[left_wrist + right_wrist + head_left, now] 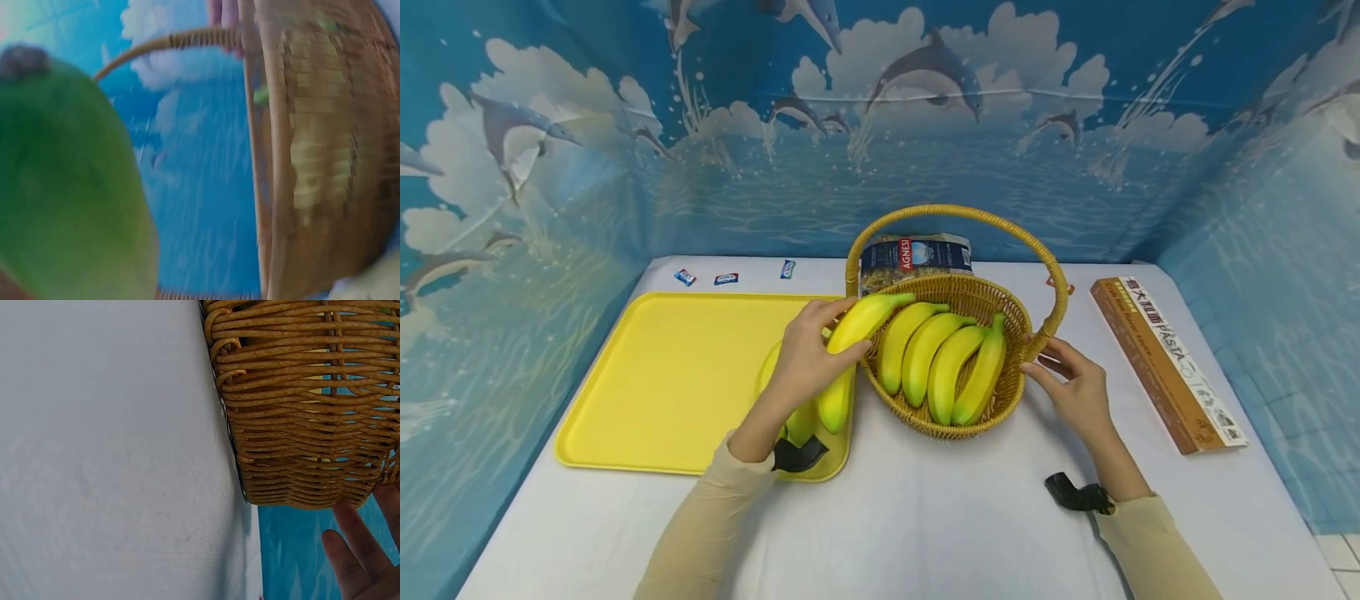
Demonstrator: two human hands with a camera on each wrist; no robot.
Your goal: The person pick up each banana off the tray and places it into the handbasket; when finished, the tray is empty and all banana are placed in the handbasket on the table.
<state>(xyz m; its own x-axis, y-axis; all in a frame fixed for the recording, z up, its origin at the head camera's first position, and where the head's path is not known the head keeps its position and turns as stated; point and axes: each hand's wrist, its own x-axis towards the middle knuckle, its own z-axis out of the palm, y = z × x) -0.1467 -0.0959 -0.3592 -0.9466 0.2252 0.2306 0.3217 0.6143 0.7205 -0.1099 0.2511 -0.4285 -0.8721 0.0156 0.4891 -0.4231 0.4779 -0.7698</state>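
Observation:
My left hand [808, 346] grips a yellow banana [865, 321] over the left rim of the wicker basket [955, 432]. The banana's greenish end fills the left side of the left wrist view, beside the blurred basket wall. Several bananas [943, 358] lie side by side inside the basket, stems toward the back. Beneath my left hand, more bananas [835, 404] lie on the right end of the yellow tray [685, 375], partly hidden by the hand. With thumb and fingers, my right hand [1075, 387] holds the basket's right rim at the foot of its tall arched handle [955, 212].
Behind the basket stands an AGNESI pasta bag [917, 254]. A long brown and white pasta box [1168, 367] lies at the right. Small wrapped candies [726, 278] are scattered behind the tray, and an orange-brown wrapper [1060, 285] lies behind the basket's handle. A dolphin-print curtain [760, 200] encloses the white table.

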